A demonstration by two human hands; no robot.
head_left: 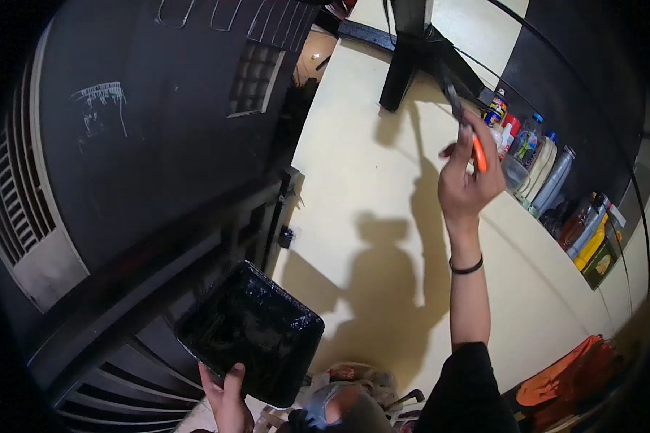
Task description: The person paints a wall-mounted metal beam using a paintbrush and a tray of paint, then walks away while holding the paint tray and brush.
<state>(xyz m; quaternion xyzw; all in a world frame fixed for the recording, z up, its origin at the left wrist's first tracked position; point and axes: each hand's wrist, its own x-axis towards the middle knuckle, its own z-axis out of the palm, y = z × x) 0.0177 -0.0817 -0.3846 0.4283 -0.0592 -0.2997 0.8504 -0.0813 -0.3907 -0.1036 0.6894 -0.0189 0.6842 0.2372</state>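
Observation:
My left hand (227, 400) grips the near edge of a paint tray (260, 325), thumb over the rim. Wet, glossy black paint coats the inside of the tray. Raised high, my right hand (473, 166) is closed around the orange handle of a paintbrush (479, 153). The brush's dark head points up to a black metal bracket (412, 54) on the cream wall (339, 173). Its tip is against or very near the bracket's lower right arm; dark on dark, I cannot tell which.
A recessed shelf at right holds several bottles and cans, among them a clear plastic bottle (529, 137) and a yellow bottle (591, 245). Black cables hang across the upper right. A dark metal gate (137, 317) stands at left, and an orange cloth (567, 372) lies lower right.

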